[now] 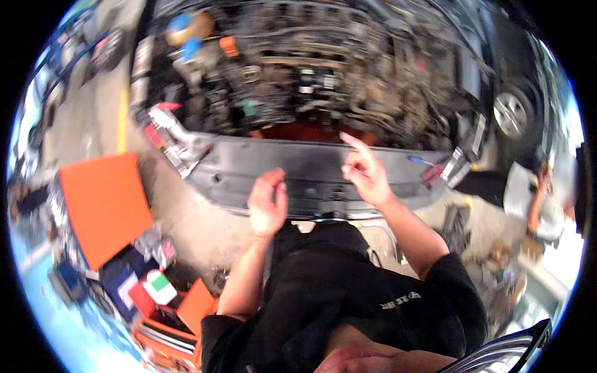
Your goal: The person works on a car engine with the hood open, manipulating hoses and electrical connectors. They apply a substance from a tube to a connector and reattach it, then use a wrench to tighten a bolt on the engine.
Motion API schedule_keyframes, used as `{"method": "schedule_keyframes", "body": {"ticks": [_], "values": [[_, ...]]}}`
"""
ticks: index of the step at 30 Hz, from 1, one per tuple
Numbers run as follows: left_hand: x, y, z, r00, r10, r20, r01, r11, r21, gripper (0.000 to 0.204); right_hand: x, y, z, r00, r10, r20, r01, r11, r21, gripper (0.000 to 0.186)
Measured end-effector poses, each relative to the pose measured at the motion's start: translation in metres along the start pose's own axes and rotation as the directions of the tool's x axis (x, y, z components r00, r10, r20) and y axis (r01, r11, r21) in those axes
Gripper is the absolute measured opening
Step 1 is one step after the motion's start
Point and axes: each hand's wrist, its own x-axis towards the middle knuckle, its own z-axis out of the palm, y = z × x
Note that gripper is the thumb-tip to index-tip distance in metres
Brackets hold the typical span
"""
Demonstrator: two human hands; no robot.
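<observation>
The engine bay (489, 74) is holding dark machinery (323, 81), whose separate parts are blurring together. Along the bay's near edge, the grey front panel (242, 177) is lying below both hands; its surface is showing between them and toward its left corner, leaving room there. The person's black shirt (348, 298) is hiding whatever is beneath it. An orange sheet (106, 205) is standing beyond the panel's left corner. Nearer the person, an open orange box (196, 304) is showing a shadowed interior, its contents not discernible. Another person's forearm (536, 202) is appearing beyond the panel's right corner. The right hand (368, 174) is extending its index finger toward the bay, its other fingers curling, with nothing visibly gripped. The left hand (268, 202) is half opening near the panel's front edge, seemingly holding nothing; contact is remaining unclear. In the bay's far left corner, a tan reservoir (198, 28) is sitting near an orange cap (229, 46).
</observation>
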Motion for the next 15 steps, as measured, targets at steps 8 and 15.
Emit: {"method": "schedule_keyframes", "body": {"ticks": [8,15], "values": [[-0.2,-0.128,-0.138,0.855,-0.503,-0.124,0.501,0.864,-0.045,0.035,0.014,-0.032,0.225,0.961,0.062,0.27,-0.096,0.989,0.116,0.069],[-0.346,-0.249,-0.278,0.505,-0.811,-0.296,0.819,0.558,-0.131,0.04,0.027,-0.023,0.48,0.827,0.152,0.541,-0.214,0.975,0.052,0.07]]}}
